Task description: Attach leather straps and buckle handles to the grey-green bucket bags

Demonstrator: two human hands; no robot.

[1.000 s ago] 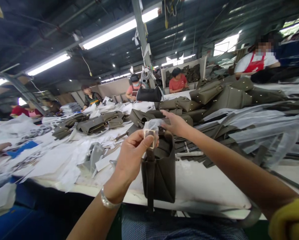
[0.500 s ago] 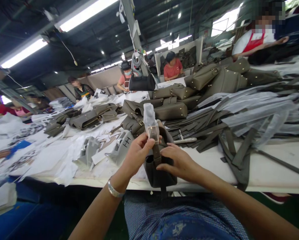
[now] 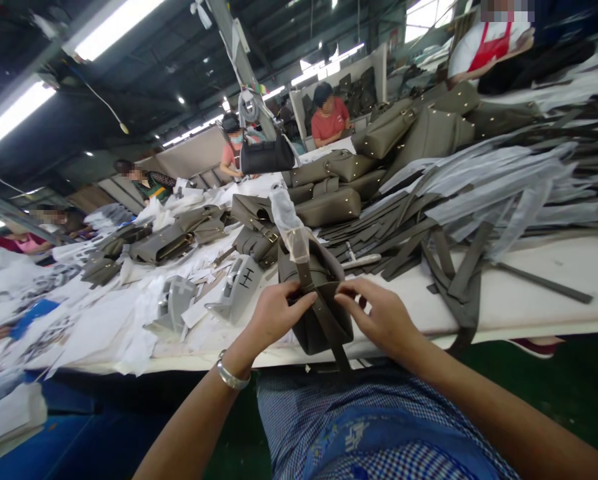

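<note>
The bag (image 3: 309,333) stands near the table's front edge, directly between the fingers of the two hands. The left hand (image 3: 273,317) seems to grip the bag's near-left edge, its thumb lying against the strap (image 3: 325,319). On the other side, the right hand (image 3: 383,317) has thumb and forefinger brought together at the bag's right edge; its other fingers are curled. How firm is either grip, one cannot tell.

The bag looks light and rather soft: its sides would probably bend under pressure, while the strap seems flexible but firmer. The surface does not look slippery, though it may take scratches. It would be best held by the edges of the opening, or by the strap just below the left thumb. Beyond the fingertips, the buckle (image 3: 297,245) is covered with a plastic wrap (image 3: 285,210), which is likely slippery and easy to tear, so this is a poor place to pull.

No brand can be read on the bag. To the left of the left fingers, a grey metal block (image 3: 235,293) carries a black mark like a letter H on its side. Below the hands, the blue apron (image 3: 329,443) shows a pale print, not readable.
</note>
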